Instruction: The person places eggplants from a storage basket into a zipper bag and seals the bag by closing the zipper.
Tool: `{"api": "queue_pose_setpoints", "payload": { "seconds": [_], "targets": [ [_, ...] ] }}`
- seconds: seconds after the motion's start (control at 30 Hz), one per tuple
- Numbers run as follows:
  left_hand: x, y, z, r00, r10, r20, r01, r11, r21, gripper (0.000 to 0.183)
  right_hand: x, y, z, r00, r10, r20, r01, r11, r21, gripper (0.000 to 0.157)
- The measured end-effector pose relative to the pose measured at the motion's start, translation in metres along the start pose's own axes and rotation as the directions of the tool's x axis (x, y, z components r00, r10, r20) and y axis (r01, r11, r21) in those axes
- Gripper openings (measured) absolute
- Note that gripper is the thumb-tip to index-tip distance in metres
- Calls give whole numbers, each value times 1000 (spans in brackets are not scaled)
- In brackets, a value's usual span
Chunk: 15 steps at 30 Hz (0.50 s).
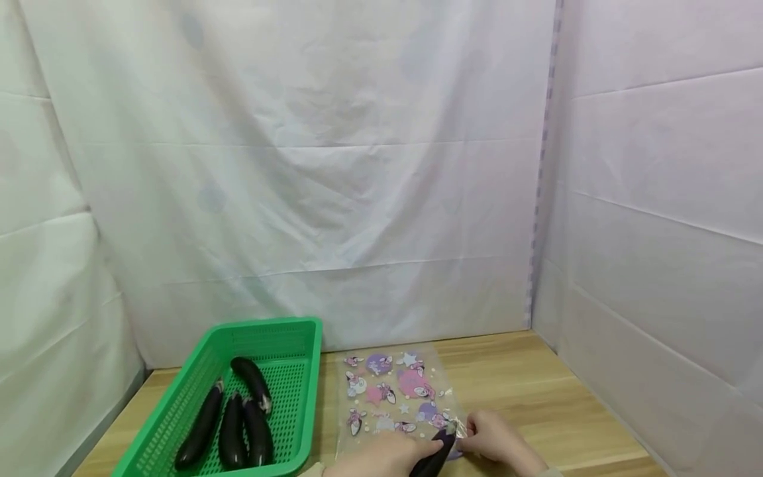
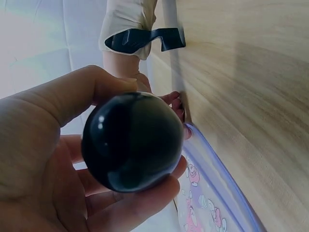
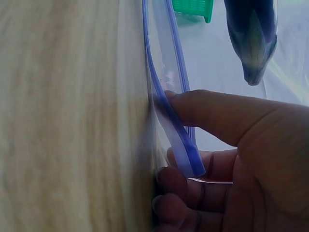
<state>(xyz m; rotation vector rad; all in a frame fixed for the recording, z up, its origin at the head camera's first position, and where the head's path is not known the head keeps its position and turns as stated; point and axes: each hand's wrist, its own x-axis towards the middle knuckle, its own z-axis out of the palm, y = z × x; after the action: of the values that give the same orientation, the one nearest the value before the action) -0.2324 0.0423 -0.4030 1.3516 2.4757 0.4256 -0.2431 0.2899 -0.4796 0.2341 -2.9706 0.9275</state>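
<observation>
One eggplant (image 1: pixel 430 465), glossy, at the near edge of the scene; stem (image 1: pixel 451 428) pointing far, by the near right corner of the bag (image 1: pixel 390 404). Your left hand (image 1: pixel 381 456): fingers and thumb wrapped about its body. Your right hand (image 1: pixel 493 437): pinching the bag's purple zip edge (image 3: pixel 189 157). One clear printed bag, flat on the table (image 1: pixel 536 377), mouth towards you. Handling, as judged: lift the upper layer well away from the lower, hold the stem low and in line with the gap, and slide along the table so that the stem does not snag the film. One green basket (image 1: pixel 314 397), left, holding four eggplants (image 1: pixel 203 427). White cloth (image 1: pixel 298 199), far side.
</observation>
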Motion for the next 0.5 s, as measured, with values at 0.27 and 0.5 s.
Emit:
{"api": "queue_pose_setpoints", "payload": {
  "seconds": [0.27, 0.5],
  "targets": [
    [3, 1, 6, 999, 35, 18, -36, 999, 33, 52, -5, 1, -3, 1000, 14, -2, -14, 1000, 16, 28],
    [5, 1, 12, 1000, -20, 16, 20, 1000, 10, 39, -5, 2, -3, 999, 25, 22, -26, 999, 28, 27]
  ]
}}
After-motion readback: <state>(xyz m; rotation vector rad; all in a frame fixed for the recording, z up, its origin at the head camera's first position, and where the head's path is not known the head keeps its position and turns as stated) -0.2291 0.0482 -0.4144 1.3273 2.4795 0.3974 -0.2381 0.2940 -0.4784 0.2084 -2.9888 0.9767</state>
